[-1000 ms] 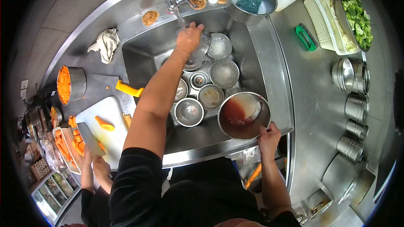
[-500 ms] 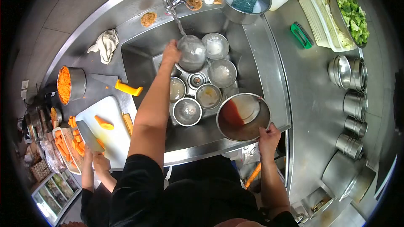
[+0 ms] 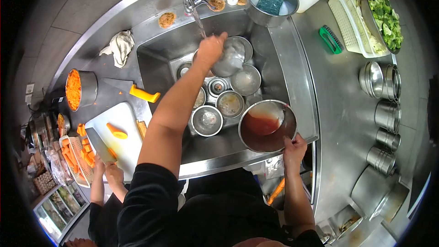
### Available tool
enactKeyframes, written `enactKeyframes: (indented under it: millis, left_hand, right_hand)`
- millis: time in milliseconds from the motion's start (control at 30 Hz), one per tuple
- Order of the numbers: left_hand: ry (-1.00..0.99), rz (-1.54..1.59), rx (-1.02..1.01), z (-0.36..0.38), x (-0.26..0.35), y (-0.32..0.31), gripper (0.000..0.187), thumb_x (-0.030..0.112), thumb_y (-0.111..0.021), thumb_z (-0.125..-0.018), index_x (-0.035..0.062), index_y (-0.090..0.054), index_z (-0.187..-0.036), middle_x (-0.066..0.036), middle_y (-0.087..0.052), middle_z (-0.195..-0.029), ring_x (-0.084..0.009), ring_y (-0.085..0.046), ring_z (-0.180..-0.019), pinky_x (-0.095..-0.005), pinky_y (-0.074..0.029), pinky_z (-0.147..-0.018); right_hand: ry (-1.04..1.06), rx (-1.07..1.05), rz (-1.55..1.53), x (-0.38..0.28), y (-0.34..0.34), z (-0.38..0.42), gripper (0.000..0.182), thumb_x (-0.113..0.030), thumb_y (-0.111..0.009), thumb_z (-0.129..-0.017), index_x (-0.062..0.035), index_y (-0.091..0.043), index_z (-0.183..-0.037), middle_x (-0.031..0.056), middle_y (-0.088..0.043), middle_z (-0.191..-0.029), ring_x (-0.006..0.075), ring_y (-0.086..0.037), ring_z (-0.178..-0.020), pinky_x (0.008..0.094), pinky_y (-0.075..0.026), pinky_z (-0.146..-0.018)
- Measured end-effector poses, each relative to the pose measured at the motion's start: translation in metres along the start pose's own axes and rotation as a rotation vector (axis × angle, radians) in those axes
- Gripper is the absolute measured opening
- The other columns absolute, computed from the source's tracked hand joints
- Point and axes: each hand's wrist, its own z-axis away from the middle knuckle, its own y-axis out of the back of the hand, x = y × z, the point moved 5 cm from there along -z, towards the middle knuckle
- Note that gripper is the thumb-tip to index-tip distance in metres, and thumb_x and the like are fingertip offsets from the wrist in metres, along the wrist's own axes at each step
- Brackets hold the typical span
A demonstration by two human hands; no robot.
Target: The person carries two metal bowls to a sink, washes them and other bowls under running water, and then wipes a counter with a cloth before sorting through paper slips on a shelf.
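Observation:
In the head view my left hand point(image 3: 212, 49) is in the sink below the running tap point(image 3: 188, 1), gripping a small metal bowl point(image 3: 227, 62) by its rim. That bowl is tilted to the right and smeared by motion. Beneath and around it, several small metal bowls point(image 3: 207, 121) sit on the sink floor near the drain point(image 3: 217, 87), some with cloudy or yellowish water. My right hand point(image 3: 294, 148) grips the rim of a larger metal bowl point(image 3: 256, 144) at the sink's front right; reddish liquid lies in it.
To the left, a co-worker's hands point(image 3: 107, 174) hold a knife point(image 3: 100, 145) over a cutting board point(image 3: 130, 130) with carrot pieces. A yellow-handled knife point(image 3: 144, 94) lies near the sink edge. A pot with a green scouring pad point(image 3: 270, 3) stands at the back; a green brush point(image 3: 330, 39) lies right.
My left hand has moved right with the small bowl, away from directly under the tap, and the bowl has tipped. The reddish liquid in the large bowl has shifted and spread.

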Motion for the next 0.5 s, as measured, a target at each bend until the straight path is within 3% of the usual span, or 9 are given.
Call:
enactKeyframes:
  millis: [33, 67, 167, 267, 400, 500]
  left_hand:
    - [0.058, 0.081, -0.034, 0.01, 0.005, -0.008, 0.024, 0.01, -0.056, -0.093, 0.0094, -0.055, -0.118, -0.024, -0.072, -0.087, -0.0412, -0.072, -0.082, -0.0496, -0.059, -0.076]
    - [0.055, 0.084, -0.038, 0.02, 0.01, -0.018, 0.024, 0.01, -0.056, -0.093, 0.0094, -0.055, -0.118, -0.024, -0.072, -0.087, -0.0412, -0.072, -0.082, -0.0496, -0.059, -0.076]
    - [0.345, 0.501, 0.031, 0.044, -0.009, -0.094, 0.034, 0.013, -0.062, -0.087, 0.0066, -0.052, -0.118, -0.031, -0.07, -0.097, -0.0494, -0.067, -0.095, -0.0573, -0.053, -0.084]
    - [0.376, 0.584, 0.093, 0.062, -0.023, -0.111, 0.036, 0.009, -0.062, -0.085, 0.0058, -0.053, -0.12, -0.032, -0.069, -0.101, -0.0476, -0.067, -0.1, -0.0563, -0.052, -0.087]
    - [0.338, 0.338, -0.202, 0.093, -0.041, -0.073, 0.039, 0.007, -0.062, -0.085, 0.0059, -0.057, -0.124, -0.028, -0.07, -0.105, -0.0469, -0.067, -0.1, -0.0528, -0.053, -0.089]
    - [0.297, 0.374, -0.363, 0.11, -0.063, -0.113, 0.036, 0.006, -0.062, -0.085, 0.0081, -0.062, -0.12, -0.025, -0.071, -0.107, -0.046, -0.068, -0.1, -0.0519, -0.054, -0.089]
  right_hand:
    - [0.021, 0.013, 0.042, 0.002, 0.002, -0.001, 0.017, -0.001, -0.067, -0.086, -0.0008, -0.056, -0.073, -0.0001, -0.054, -0.061, 0.0058, -0.048, -0.055, 0.0276, -0.036, -0.048]
    - [0.017, 0.016, 0.043, 0.005, 0.004, -0.001, 0.017, -0.001, -0.067, -0.086, -0.0008, -0.056, -0.073, -0.0001, -0.054, -0.061, 0.0058, -0.048, -0.055, 0.0276, -0.036, -0.048]
    - [0.04, 0.014, 0.043, 0.013, 0.007, 0.0, 0.017, -0.001, -0.067, -0.086, -0.0015, -0.056, -0.073, -0.0014, -0.051, -0.061, 0.0055, -0.045, -0.059, 0.0273, -0.035, -0.052]
    - [0.012, -0.002, 0.068, 0.023, 0.013, -0.002, 0.017, -0.001, -0.067, -0.085, -0.0017, -0.055, -0.072, -0.0021, -0.049, -0.061, 0.0056, -0.041, -0.062, 0.0274, -0.035, -0.054]
    - [0.021, -0.002, 0.049, 0.02, 0.015, -0.001, 0.018, -0.001, -0.067, -0.084, -0.0013, -0.054, -0.072, -0.0028, -0.047, -0.062, 0.0057, -0.04, -0.062, 0.0275, -0.034, -0.054]
    - [0.028, -0.013, 0.045, 0.01, 0.014, -0.001, 0.016, -0.001, -0.067, -0.084, -0.0009, -0.055, -0.074, -0.0027, -0.049, -0.063, 0.0058, -0.041, -0.062, 0.0274, -0.034, -0.054]
